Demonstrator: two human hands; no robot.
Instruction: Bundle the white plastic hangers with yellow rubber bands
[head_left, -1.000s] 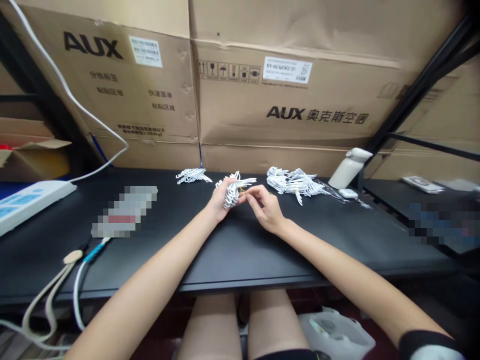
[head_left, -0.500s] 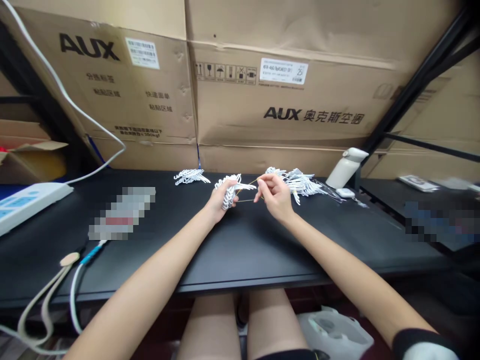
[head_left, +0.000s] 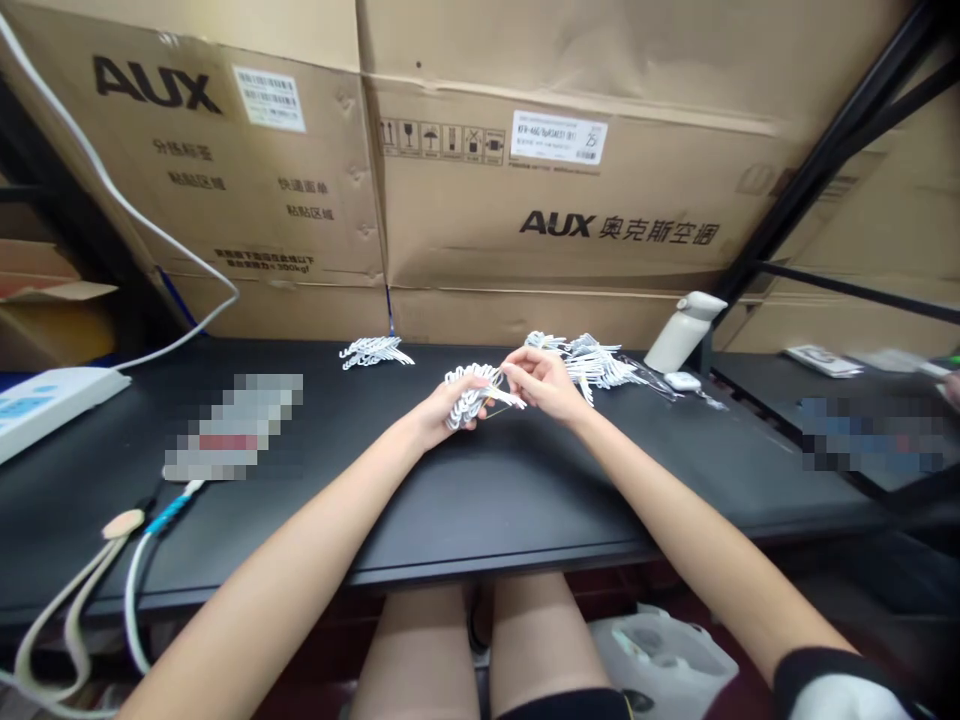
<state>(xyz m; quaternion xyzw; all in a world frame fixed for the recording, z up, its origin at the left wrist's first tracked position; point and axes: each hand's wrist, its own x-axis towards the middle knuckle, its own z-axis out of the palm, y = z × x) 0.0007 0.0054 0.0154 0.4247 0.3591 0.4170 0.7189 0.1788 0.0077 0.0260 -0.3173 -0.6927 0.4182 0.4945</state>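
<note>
Bundle [head_left: 471, 395] of small white hooked pieces sits just above the middle of the frame, over the black table [head_left: 480, 500], gripped in the left hand [head_left: 442, 410], whose fingers curl closed around its lower part while the hooked ends fan out toward the upper right. The right hand [head_left: 544, 385] meets it from the right, thumb and fingertips pinched at the bundle's upper end; a thin yellowish band [head_left: 491, 405] shows between the two hands, though how it runs around the pieces is too small to tell. Behind the right hand, right of centre, a loose pile [head_left: 592, 362] of the same white pieces lies on the table, and a smaller bunch [head_left: 375, 351] lies apart, left of centre near the back edge. A white bottle [head_left: 686, 332] leans at the right, with a small white pad [head_left: 682, 381] just beside its base. Large cardboard boxes [head_left: 570, 200] printed AUX fill the top of the frame. At the left edge a white power strip [head_left: 45, 405] rests on the table, and white cables [head_left: 112, 590] loop over the lower left corner
</note>
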